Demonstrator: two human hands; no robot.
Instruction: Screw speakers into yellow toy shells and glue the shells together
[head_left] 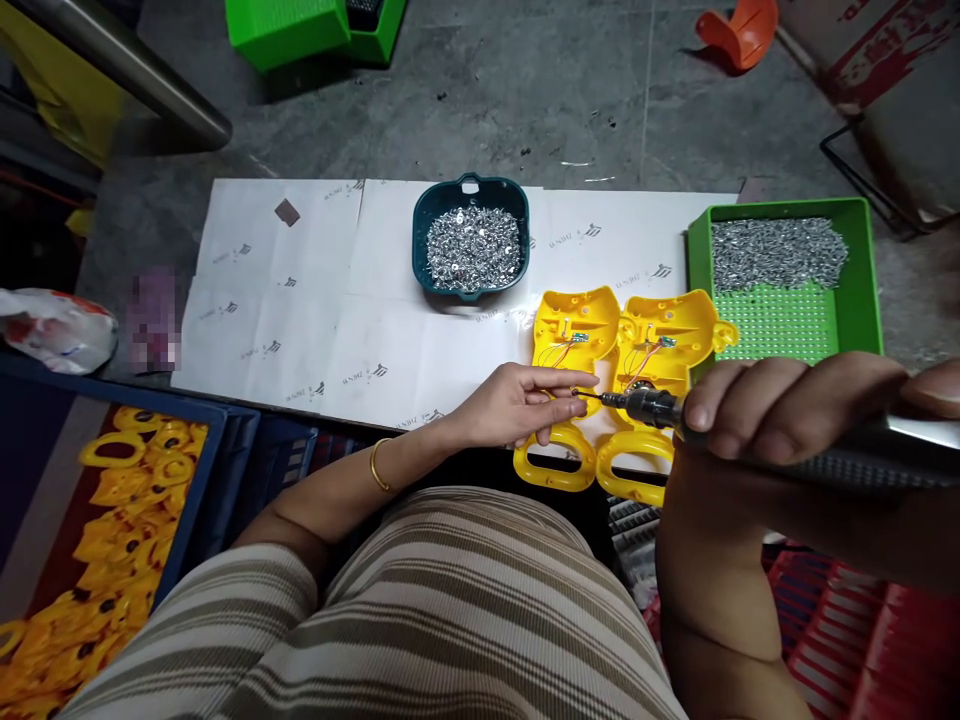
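My right hand [780,405] is wrapped around a dark electric screwdriver [649,405], held level with its thin bit pointing left. The bit's tip lies between the thumb and index finger of my left hand [525,400], which are drawn close together. Whatever is pinched at the tip is too small to make out. Beneath the hands lie two yellow plastic shell halves [679,320] [559,308], hollow side up, each with a loop handle at the near end. Small circuit boards with thin wires show inside both. The hands and the screwdriver cover part of the shells.
A dark teal basket [418,245] of small metal screws stands on the white-papered table [300,330]. At right is a green tray [859,270] holding more metal pieces. A blue crate [217,450] of yellow parts sits at lower left. Green bins [289,30] lie beyond.
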